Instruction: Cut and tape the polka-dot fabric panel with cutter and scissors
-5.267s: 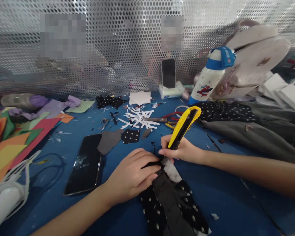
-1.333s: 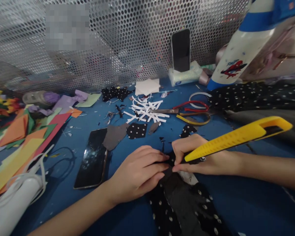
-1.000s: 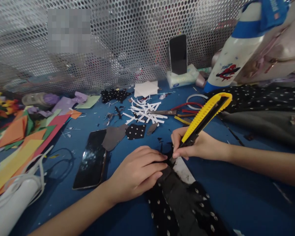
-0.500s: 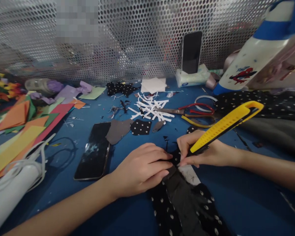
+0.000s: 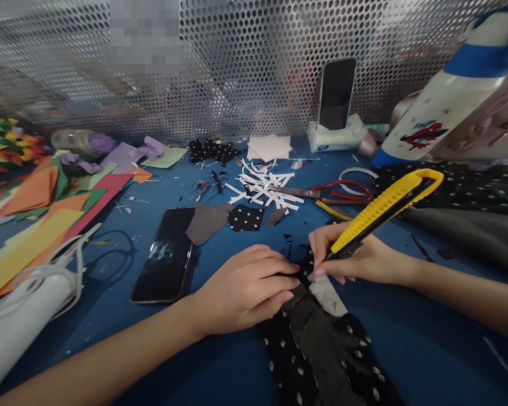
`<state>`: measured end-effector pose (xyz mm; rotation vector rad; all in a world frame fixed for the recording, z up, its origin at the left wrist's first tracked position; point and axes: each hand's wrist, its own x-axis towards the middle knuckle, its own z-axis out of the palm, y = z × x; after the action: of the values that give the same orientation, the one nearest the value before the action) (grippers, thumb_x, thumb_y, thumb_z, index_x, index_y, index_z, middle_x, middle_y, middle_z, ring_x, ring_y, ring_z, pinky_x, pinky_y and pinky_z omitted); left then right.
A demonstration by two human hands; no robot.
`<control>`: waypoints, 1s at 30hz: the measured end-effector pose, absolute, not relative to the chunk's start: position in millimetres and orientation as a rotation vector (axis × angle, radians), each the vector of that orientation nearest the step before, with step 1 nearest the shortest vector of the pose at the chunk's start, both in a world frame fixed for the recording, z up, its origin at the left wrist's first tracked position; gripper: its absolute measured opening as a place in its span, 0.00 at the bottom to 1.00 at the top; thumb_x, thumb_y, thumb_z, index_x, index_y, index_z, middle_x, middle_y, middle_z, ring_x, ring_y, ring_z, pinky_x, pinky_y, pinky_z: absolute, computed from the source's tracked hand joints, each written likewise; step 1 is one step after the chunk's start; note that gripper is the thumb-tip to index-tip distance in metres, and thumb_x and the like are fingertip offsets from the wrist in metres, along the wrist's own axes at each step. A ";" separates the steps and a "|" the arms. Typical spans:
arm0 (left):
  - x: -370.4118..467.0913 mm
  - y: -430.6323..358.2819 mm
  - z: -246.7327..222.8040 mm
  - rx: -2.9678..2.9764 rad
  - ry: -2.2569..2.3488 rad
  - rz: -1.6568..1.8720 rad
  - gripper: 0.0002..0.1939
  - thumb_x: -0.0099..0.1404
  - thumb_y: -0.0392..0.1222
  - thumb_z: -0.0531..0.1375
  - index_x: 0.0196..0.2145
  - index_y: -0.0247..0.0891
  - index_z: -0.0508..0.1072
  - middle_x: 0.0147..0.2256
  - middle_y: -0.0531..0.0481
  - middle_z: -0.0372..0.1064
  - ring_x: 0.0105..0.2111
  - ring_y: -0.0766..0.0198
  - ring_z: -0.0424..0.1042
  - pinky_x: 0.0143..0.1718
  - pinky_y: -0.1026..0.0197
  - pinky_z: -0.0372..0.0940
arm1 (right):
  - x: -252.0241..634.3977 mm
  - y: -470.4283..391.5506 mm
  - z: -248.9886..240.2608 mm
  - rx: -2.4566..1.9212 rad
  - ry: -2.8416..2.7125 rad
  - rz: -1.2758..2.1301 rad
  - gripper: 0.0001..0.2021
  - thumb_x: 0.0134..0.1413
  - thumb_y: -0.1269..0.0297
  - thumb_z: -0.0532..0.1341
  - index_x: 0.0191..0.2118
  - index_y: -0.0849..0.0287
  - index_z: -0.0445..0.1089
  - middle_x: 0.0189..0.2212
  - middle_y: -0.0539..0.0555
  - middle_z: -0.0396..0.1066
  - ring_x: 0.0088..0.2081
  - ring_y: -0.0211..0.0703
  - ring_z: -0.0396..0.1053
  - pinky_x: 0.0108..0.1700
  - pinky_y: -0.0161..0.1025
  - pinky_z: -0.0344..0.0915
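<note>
A yellow utility knife [image 5: 376, 217] slants up and right from my right hand [image 5: 355, 256], which grips it low near the blade end. Its tip is hidden by my fingers, over the fabric. Black fabric with white dots [image 5: 283, 355] and a plain dark grey side lies in front of me, a white piece [image 5: 328, 296] partly on it. My left hand [image 5: 252, 290] rests on the upper end of the fabric, fingers together and bent, pressing it beside the white piece.
A dark phone [image 5: 165, 256] lies left of my hands. Beyond are fabric scraps [image 5: 245, 218], white paper strips [image 5: 265, 183] and scissors [image 5: 334, 192]. Coloured paper [image 5: 29, 254] lies left, with a white cabled device [image 5: 25, 327]. A bottle [image 5: 440, 107] and a propped phone [image 5: 336, 93] stand behind.
The view has shifted slightly. My right hand and the knife have moved a little relative to the fabric, and the knife's top end sits lower. My left hand keeps its place on the fabric.
</note>
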<state>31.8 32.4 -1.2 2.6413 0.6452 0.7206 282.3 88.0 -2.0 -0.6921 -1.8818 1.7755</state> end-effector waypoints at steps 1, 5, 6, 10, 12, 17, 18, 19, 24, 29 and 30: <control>31.7 32.5 -1.2 2.641 0.643 0.724 0.14 0.74 0.36 0.52 0.49 0.30 0.74 0.49 0.41 0.74 0.51 0.55 0.71 0.55 0.50 0.65 | 282.1 87.2 -1.4 -0.703 -1.879 1.788 0.10 0.51 0.67 0.71 0.30 0.64 0.69 0.23 0.47 0.67 0.19 0.28 0.65 0.19 0.24 0.63; 31.6 32.9 -1.0 2.643 0.646 0.721 0.14 0.74 0.37 0.52 0.49 0.31 0.74 0.49 0.41 0.74 0.50 0.55 0.71 0.54 0.50 0.65 | 282.4 85.9 0.9 -0.705 -1.874 1.842 0.10 0.51 0.68 0.71 0.29 0.64 0.69 0.24 0.47 0.67 0.18 0.26 0.64 0.18 0.24 0.62; 31.6 33.0 -1.0 2.641 0.648 0.715 0.14 0.74 0.37 0.52 0.49 0.31 0.74 0.49 0.41 0.74 0.50 0.55 0.71 0.54 0.49 0.65 | 282.5 86.1 1.3 -0.703 -1.878 1.853 0.10 0.51 0.69 0.71 0.28 0.64 0.69 0.25 0.48 0.68 0.18 0.26 0.64 0.18 0.24 0.62; 31.7 33.1 -0.8 2.639 0.649 0.695 0.14 0.74 0.37 0.51 0.49 0.31 0.74 0.48 0.41 0.74 0.50 0.55 0.71 0.54 0.49 0.65 | 282.5 87.6 2.2 -0.699 -1.920 1.853 0.10 0.50 0.69 0.71 0.28 0.65 0.69 0.25 0.48 0.68 0.18 0.27 0.64 0.17 0.24 0.62; 31.7 33.1 -0.8 2.641 0.653 0.692 0.15 0.74 0.37 0.51 0.50 0.30 0.74 0.48 0.41 0.74 0.50 0.54 0.71 0.54 0.49 0.65 | 281.9 87.3 3.1 -0.696 -1.960 1.817 0.09 0.50 0.69 0.71 0.28 0.65 0.70 0.25 0.48 0.68 0.18 0.27 0.64 0.18 0.24 0.62; 31.6 32.9 -0.1 2.636 0.672 0.685 0.15 0.74 0.38 0.51 0.51 0.33 0.74 0.48 0.42 0.74 0.49 0.55 0.71 0.54 0.49 0.66 | 279.1 83.7 5.7 -0.688 -1.997 1.724 0.10 0.51 0.67 0.70 0.28 0.64 0.69 0.26 0.48 0.69 0.19 0.26 0.63 0.19 0.24 0.62; 31.7 32.8 0.2 2.642 0.671 0.689 0.15 0.74 0.38 0.51 0.51 0.34 0.74 0.48 0.42 0.74 0.49 0.55 0.71 0.54 0.49 0.66 | 278.6 82.9 5.5 -0.697 -1.988 1.724 0.10 0.51 0.67 0.70 0.28 0.64 0.69 0.26 0.48 0.69 0.19 0.26 0.64 0.19 0.24 0.62; 32.0 32.5 0.4 2.651 0.668 0.696 0.15 0.74 0.38 0.51 0.51 0.34 0.74 0.48 0.42 0.74 0.49 0.55 0.71 0.53 0.49 0.66 | 278.1 82.4 5.0 -0.716 -1.968 1.735 0.11 0.51 0.67 0.71 0.28 0.64 0.68 0.25 0.47 0.68 0.19 0.27 0.64 0.19 0.24 0.62; 33.0 30.6 1.6 2.681 0.671 0.813 0.12 0.73 0.36 0.51 0.44 0.34 0.74 0.44 0.43 0.76 0.45 0.57 0.74 0.49 0.50 0.68 | 277.1 83.6 0.7 -0.782 -1.837 1.820 0.14 0.51 0.64 0.71 0.29 0.61 0.64 0.18 0.43 0.63 0.17 0.29 0.63 0.19 0.25 0.63; 32.0 29.8 2.3 2.634 0.740 0.959 0.11 0.71 0.32 0.52 0.42 0.34 0.75 0.41 0.45 0.77 0.40 0.60 0.75 0.46 0.52 0.67 | 280.4 87.8 -2.2 -0.740 -1.639 1.739 0.16 0.56 0.57 0.67 0.28 0.60 0.63 0.18 0.43 0.60 0.16 0.28 0.61 0.16 0.25 0.58; 31.7 29.7 2.4 2.624 0.765 0.963 0.12 0.71 0.32 0.52 0.44 0.34 0.75 0.41 0.46 0.77 0.39 0.60 0.75 0.44 0.53 0.66 | 281.4 87.9 -2.6 -0.741 -1.603 1.723 0.16 0.59 0.56 0.65 0.28 0.60 0.62 0.18 0.43 0.60 0.16 0.28 0.61 0.16 0.25 0.57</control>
<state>31.7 29.7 2.4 2.6243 0.7648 0.9628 281.4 87.9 -2.6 -0.7407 -1.6025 1.7227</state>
